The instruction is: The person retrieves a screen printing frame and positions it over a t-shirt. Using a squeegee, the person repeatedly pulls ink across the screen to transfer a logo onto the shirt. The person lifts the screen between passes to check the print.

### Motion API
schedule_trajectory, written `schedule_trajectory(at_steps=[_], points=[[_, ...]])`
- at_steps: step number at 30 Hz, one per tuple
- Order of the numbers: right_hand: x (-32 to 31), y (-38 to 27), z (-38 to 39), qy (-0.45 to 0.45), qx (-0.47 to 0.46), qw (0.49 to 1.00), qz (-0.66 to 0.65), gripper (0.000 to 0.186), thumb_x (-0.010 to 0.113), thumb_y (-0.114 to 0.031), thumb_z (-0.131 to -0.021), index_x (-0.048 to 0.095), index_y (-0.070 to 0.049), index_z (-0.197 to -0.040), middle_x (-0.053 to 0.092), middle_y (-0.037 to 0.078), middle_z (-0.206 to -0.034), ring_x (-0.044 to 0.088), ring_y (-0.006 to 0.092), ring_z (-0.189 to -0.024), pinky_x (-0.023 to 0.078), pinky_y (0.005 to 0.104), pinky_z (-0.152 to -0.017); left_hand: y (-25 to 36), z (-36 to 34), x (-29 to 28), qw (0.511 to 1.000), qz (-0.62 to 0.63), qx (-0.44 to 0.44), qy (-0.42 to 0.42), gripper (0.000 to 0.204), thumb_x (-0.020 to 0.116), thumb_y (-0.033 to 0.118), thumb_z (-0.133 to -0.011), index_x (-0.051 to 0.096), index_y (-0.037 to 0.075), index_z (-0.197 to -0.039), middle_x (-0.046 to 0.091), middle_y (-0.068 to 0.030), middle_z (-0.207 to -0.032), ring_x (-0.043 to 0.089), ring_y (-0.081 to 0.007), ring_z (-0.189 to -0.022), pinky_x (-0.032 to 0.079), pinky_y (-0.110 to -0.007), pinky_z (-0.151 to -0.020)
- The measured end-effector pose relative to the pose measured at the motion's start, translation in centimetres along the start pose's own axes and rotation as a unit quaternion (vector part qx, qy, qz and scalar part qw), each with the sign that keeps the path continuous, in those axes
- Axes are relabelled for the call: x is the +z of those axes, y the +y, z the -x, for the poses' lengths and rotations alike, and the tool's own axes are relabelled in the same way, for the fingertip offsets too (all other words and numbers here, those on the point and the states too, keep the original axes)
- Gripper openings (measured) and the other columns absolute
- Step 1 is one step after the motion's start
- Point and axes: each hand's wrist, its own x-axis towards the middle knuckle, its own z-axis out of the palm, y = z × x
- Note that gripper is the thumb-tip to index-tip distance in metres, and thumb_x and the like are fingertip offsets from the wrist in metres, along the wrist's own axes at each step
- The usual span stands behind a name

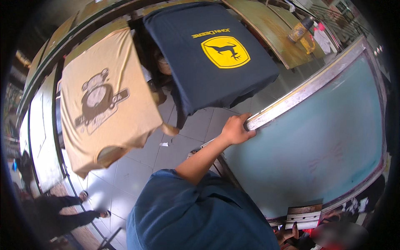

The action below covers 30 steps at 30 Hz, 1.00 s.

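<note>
My left hand [236, 130] is closed round the pale edge of a large framed printing screen [304, 137] on the right. The fingers lie over its edge and the thumb is on the near side. The screen's mesh is blue-green with faint reddish marks, and it stands tilted up. My right hand is not in view. Beyond my left hand lies a navy T-shirt [183, 54] with a yellow deer emblem, stretched over a board. To its left is a tan T-shirt [137, 104] with a brown print, spread on another board.
Below the screen, a small hand [286, 235], seemingly a co-worker's, holds a pale strip with holes [303, 217] beside a person in red. A dark-clothed person [50, 210] is at lower left. Bare boards [43, 129] stand at left; a bottle [301, 30] lies on a board at back right.
</note>
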Motion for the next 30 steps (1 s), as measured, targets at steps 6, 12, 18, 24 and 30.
schedule_trajectory(at_steps=[6,12,18,24,30], points=[[0.5,-1.8,-1.7,0.008,0.054,0.998,-0.007,0.065,0.065,-0.023,-0.064,0.044,0.001,-0.12,0.048,0.017,-0.116,0.046,0.0319,-0.105,0.037,0.0449,-0.089,3.4,5.3,-1.3,0.998,-0.024,-0.014,0.053,0.053,0.067,0.024,-0.061,0.055,-0.002,-0.106,0.062,-0.0215,-0.078,0.061,-0.0345,-0.072,0.048,-0.039,-0.07],[-3.6,-0.6,-5.2,0.026,-0.016,0.994,0.103,0.044,0.07,-0.014,-0.063,0.054,0.003,-0.1,0.056,0.017,-0.097,0.054,0.0275,-0.088,0.044,0.0408,-0.075,4.7,10.8,-1.7,0.995,0.005,-0.033,0.095,0.051,0.067,0.022,-0.061,0.055,0.0,-0.106,0.062,-0.0207,-0.079,0.062,-0.0322,-0.073,0.048,-0.036,-0.069],[-6.1,0.7,-6.7,-0.102,-0.36,0.718,0.587,0.032,0.068,-0.01,-0.067,0.057,0.003,-0.093,0.059,0.016,-0.091,0.057,0.0253,-0.083,0.047,0.0404,-0.072,4.5,16.0,-2.1,0.989,-0.03,-0.057,0.134,0.048,0.067,0.02,-0.062,0.055,0.0,-0.104,0.062,-0.0205,-0.079,0.062,-0.0312,-0.074,0.048,-0.036,-0.07],[-10.4,2.8,-10.2,-0.146,-0.099,0.918,0.354,0.055,0.062,-0.022,-0.069,0.046,0.0,-0.117,0.049,0.015,-0.117,0.046,0.0291,-0.107,0.039,0.0422,-0.09,4.8,17.4,-1.8,0.985,-0.034,-0.101,0.138,0.046,0.067,0.02,-0.062,0.056,0.0,-0.102,0.062,-0.0201,-0.08,0.062,-0.0315,-0.075,0.047,-0.036,-0.071],[-1.8,-0.3,-2.4,-0.335,-0.014,0.942,-0.034,0.068,0.058,-0.02,-0.07,0.032,-0.005,-0.131,0.042,0.011,-0.126,0.037,0.033,-0.117,0.029,0.0465,-0.099,4.3,15.9,-3.4,0.987,-0.042,-0.097,0.119,0.046,0.068,0.02,-0.061,0.058,0.001,-0.102,0.063,-0.0197,-0.084,0.062,-0.0302,-0.08,0.047,-0.035,-0.075]])
